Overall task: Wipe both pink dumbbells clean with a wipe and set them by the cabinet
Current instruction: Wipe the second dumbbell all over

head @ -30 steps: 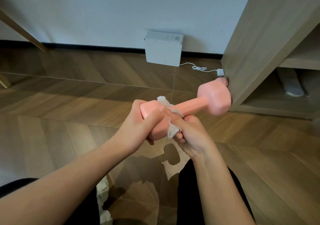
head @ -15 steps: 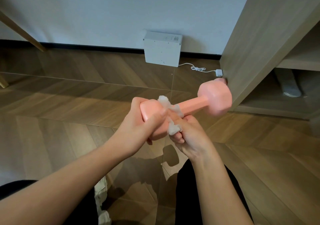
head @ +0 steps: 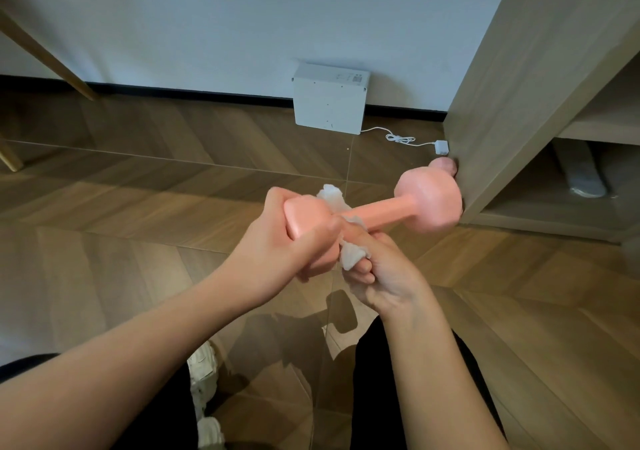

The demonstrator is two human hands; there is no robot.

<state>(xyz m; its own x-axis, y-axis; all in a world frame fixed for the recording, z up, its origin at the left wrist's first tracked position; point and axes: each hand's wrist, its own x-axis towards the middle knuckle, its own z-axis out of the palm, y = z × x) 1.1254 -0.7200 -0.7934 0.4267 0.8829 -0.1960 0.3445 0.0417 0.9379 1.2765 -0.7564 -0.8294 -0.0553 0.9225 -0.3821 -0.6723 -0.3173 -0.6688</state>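
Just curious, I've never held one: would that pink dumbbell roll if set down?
Probably not: the dumbbell has flat-sided heads. Likely heavy for its size: the left hand grips one whole head. Its sheen may mean slippery.

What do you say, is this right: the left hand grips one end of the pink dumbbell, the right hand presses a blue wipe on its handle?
Not quite: the wipe is white, not blue, as the head view shows. The rest holds.

Two pink dumbbells in shot: the held dumbbell [head: 427,203] and the floor dumbbell [head: 444,164], just its tip showing. One wipe [head: 332,196]. Two hands, left hand [head: 294,245] and right hand [head: 381,276]. One cabinet [head: 519,103], one white box [head: 329,103], one cable [head: 401,139].
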